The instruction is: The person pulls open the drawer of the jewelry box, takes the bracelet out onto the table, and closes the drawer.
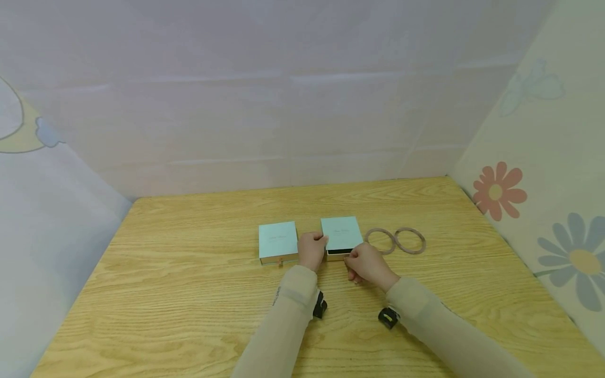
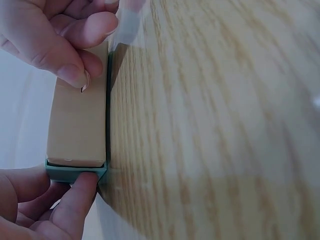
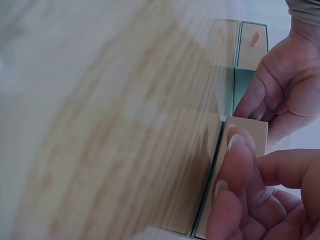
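A mint-green drawer box (image 1: 341,233) lies on the table between the two hands, its tan drawer (image 2: 77,122) slid out slightly at the near side. A dark gap shows between lid and drawer in the head view. My left hand (image 1: 312,251) grips the box's left side near the front corner, fingers curled against the sleeve. At the drawer's front, my right hand (image 1: 369,264) pinches the small pull tab (image 2: 85,86) between thumb and finger; most of the tab is hidden. What the drawer contains cannot be seen.
A second mint-green box (image 1: 278,241), closed, with a small tan tab, lies just left of my left hand. Two pinkish-brown rings, a left ring (image 1: 394,242) and a right ring (image 1: 424,247), lie flat right of the held box. Wood-grain table (image 1: 179,294) surrounds them.
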{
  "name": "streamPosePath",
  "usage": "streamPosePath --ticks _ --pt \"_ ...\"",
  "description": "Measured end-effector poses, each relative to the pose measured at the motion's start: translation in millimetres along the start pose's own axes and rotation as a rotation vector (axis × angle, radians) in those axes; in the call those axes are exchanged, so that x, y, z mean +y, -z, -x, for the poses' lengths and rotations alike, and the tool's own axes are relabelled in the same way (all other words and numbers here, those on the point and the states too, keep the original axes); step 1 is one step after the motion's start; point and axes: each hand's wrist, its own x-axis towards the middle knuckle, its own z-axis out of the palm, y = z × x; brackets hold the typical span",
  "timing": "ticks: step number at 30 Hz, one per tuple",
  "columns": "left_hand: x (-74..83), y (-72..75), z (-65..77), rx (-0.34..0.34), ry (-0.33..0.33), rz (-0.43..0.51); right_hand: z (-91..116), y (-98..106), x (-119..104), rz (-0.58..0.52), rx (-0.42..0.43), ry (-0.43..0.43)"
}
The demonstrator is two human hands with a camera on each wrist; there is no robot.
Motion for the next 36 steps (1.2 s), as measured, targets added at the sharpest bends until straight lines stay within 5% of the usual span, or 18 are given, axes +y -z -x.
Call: streamPosePath --ticks 36 --pt "0.6 1.5 -0.5 -0.01 0.017 0.038 -8.1 -3.9 -2.2 -0.027 0.027 -0.051"
